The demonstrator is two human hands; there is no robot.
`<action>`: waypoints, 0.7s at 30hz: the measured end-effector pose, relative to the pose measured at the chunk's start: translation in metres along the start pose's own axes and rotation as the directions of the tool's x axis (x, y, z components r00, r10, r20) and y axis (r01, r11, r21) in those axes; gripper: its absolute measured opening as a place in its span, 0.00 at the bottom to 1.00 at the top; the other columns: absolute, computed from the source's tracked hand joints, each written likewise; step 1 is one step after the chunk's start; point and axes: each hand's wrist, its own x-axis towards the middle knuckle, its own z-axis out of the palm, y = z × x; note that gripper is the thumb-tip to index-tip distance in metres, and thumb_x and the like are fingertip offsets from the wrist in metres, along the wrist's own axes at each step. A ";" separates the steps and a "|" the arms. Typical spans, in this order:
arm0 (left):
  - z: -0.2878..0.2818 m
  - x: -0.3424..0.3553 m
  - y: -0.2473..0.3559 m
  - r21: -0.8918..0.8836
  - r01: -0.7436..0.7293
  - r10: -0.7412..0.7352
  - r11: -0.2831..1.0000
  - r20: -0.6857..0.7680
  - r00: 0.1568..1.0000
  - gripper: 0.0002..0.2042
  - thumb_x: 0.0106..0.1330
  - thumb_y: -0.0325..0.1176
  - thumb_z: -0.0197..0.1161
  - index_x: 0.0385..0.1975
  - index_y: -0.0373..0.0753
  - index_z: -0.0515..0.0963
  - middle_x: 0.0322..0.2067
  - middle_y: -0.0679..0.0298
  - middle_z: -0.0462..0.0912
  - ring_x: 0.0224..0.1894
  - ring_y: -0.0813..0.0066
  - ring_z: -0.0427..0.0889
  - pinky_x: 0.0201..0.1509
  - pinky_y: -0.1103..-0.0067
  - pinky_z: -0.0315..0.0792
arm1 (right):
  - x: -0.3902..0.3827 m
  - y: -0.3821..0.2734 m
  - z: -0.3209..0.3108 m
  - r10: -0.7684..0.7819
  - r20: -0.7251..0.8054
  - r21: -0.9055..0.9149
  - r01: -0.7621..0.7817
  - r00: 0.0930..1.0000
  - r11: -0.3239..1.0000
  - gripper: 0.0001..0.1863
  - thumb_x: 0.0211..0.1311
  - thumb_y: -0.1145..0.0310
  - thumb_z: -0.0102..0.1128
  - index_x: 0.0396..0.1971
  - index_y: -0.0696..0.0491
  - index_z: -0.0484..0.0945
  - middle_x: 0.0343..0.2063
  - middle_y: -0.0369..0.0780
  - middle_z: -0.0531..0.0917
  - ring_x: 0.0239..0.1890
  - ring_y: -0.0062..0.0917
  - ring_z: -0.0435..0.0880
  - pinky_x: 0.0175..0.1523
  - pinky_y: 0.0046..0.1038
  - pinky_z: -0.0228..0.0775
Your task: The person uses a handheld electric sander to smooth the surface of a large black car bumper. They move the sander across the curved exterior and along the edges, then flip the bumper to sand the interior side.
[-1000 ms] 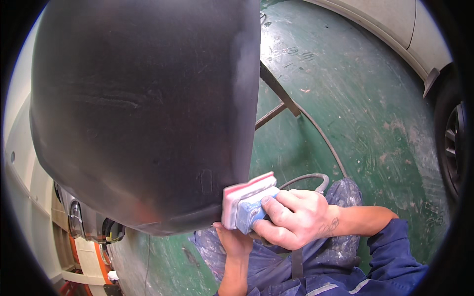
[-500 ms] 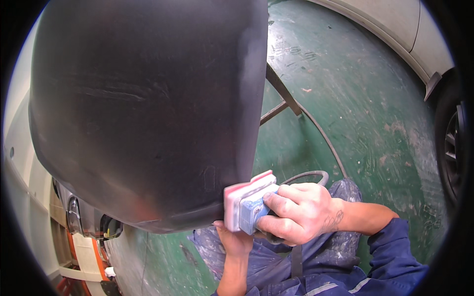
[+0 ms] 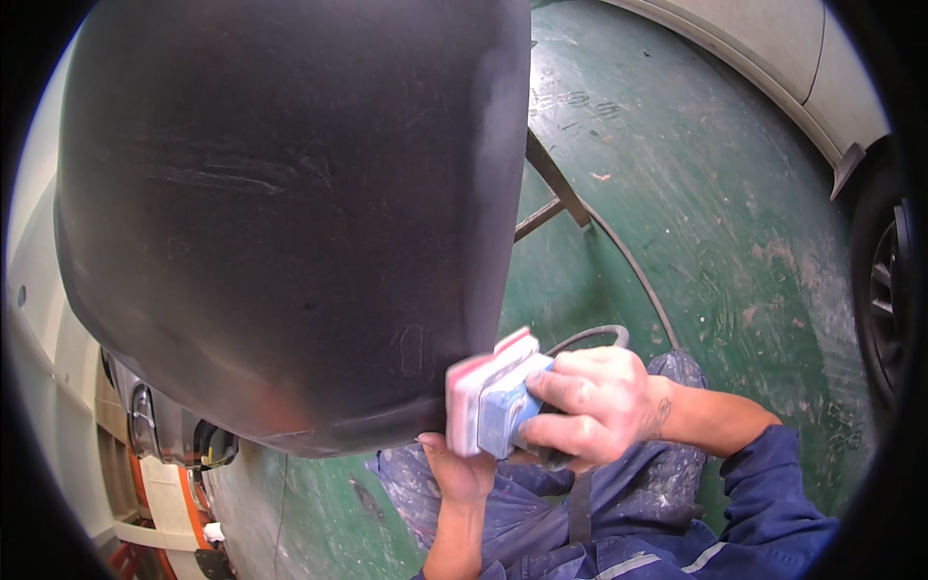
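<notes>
A large matte-black bumper point(image 3: 290, 242) fills the upper left, with pale scuff marks on its face and a small outline drawn near its lower right corner. My right hand point(image 3: 594, 406) is closed around a blue-and-white power sander point(image 3: 503, 411). The sander's thick white pad, with red layers, is tilted toward the bumper's lower right edge; whether it touches is unclear. Below that edge my left hand point(image 3: 462, 472) grips the bumper from underneath, thumb up against the rim. Its other fingers are hidden behind the bumper and sander.
A metal stand leg point(image 3: 556, 174) shows at the bumper's right side. A grey hose point(image 3: 638, 271) runs across the green floor point(image 3: 715, 251) toward my knee. On the right stands a light-coloured car point(image 3: 764, 48) with a dark wheel point(image 3: 882, 271). Headlight parts point(image 3: 145, 420) lie at lower left.
The sander has shifted slightly right in my right hand, and its pad now shows a little apart from the edge. My left hand has stayed at the bumper's rim.
</notes>
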 end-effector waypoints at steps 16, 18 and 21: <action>0.005 0.003 0.002 -0.032 -0.074 0.074 0.997 -0.007 0.997 0.38 0.71 0.67 0.56 0.64 0.38 0.72 0.55 0.58 0.83 0.49 0.61 0.86 0.47 0.64 0.82 | -0.004 0.009 0.001 0.101 -0.121 -0.077 -0.111 0.987 0.991 0.34 0.43 0.60 0.86 0.47 0.55 0.75 0.41 0.49 0.79 0.31 0.31 0.80 0.31 0.31 0.75; 0.006 0.003 0.002 0.104 -0.075 0.082 0.992 -0.069 0.994 0.47 0.70 0.76 0.47 0.75 0.38 0.65 0.70 0.60 0.75 0.69 0.63 0.75 0.72 0.64 0.70 | -0.015 -0.004 0.012 0.078 -0.088 -0.083 -0.085 0.993 0.993 0.26 0.46 0.62 0.80 0.45 0.54 0.79 0.38 0.46 0.81 0.29 0.31 0.84 0.26 0.28 0.77; -0.007 0.003 -0.001 0.072 -0.023 0.024 0.997 -0.010 1.000 0.48 0.70 0.76 0.47 0.74 0.36 0.66 0.70 0.58 0.74 0.70 0.61 0.75 0.73 0.62 0.70 | -0.029 -0.022 0.014 0.028 0.022 -0.148 -0.024 0.999 0.989 0.22 0.51 0.61 0.76 0.47 0.50 0.81 0.35 0.44 0.82 0.27 0.28 0.84 0.25 0.25 0.76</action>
